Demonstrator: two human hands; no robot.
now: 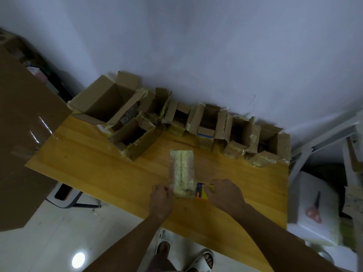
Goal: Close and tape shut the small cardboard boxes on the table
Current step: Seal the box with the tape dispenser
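Both forearms reach from the near edge over the bench [102, 173]. Left hand [161, 201]: fingers curled, pinching the near-left edge of a strip of clear tape [171, 173] that runs along the left side of the box [182, 173]. Right hand [224, 195]: fingers curled around a dispenser [202, 191] with orange, blue and yellow parts, held just beside the box's near-right corner.

Position of the box: closed, lying flat near the middle of the bench, between the two hands, its top covered in yellowish tape with a seam down the centre.

Open boxes [208, 122] stand in a row along the far edge of the bench against the wall [196, 46], flaps raised, many edged with old tape. One large open box [104, 101] sits at the far-left corner; a smaller one [133, 138] stands just in front of it.

Left of the bench, a large brown carton [25, 134] is in view. Sandalled feet [196, 256] show on the floor below.
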